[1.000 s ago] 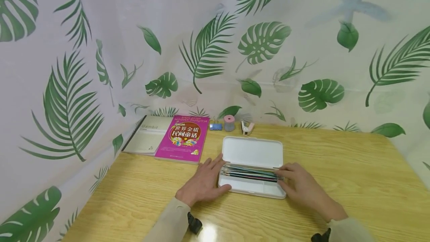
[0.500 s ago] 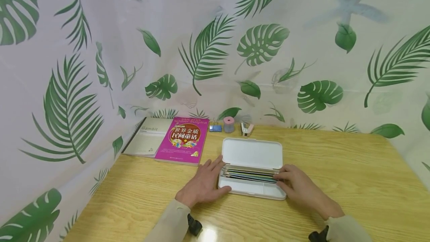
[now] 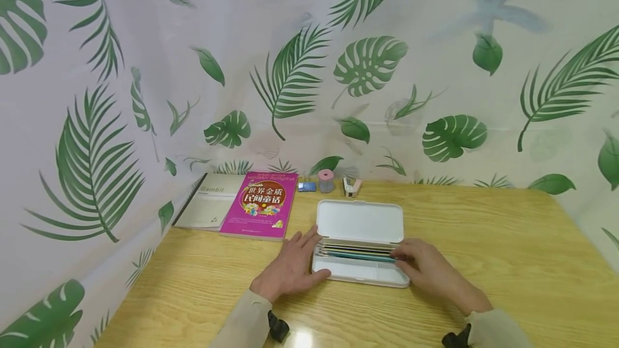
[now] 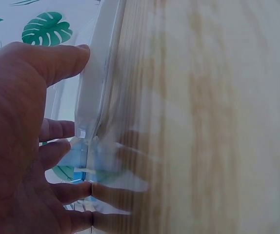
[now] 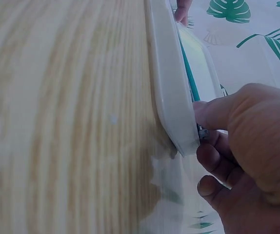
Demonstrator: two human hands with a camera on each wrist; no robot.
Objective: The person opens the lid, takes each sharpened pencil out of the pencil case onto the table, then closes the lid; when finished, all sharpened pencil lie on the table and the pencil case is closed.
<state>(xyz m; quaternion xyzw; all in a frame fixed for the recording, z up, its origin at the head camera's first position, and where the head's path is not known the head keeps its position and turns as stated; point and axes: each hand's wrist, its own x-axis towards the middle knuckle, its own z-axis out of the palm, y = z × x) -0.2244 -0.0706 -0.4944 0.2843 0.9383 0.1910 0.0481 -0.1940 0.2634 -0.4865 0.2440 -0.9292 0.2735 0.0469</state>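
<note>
A white pencil case lies on the table with its lid raised at the back. Several pencils, one teal along the front, lie lengthwise in its rear part, while the front strip shows bare white. My left hand rests against the case's left end, fingers spread and nearly straight, thumb at the front corner. In the left wrist view that thumb touches the case's side wall. At the right end my right hand pinches the pencils' ends between thumb and fingers; the fingertips are partly hidden in the head view.
Behind on the left lie a magenta book and a pale notebook. A small blue item, a pink-topped cylinder and a small stapler-like object stand along the back edge by a leaf-patterned curtain.
The pencils, crossed at a slant before, now lie more nearly parallel, with the teal one at the front. My right fingers have shifted slightly left; my left hand stays at the case's end.
</note>
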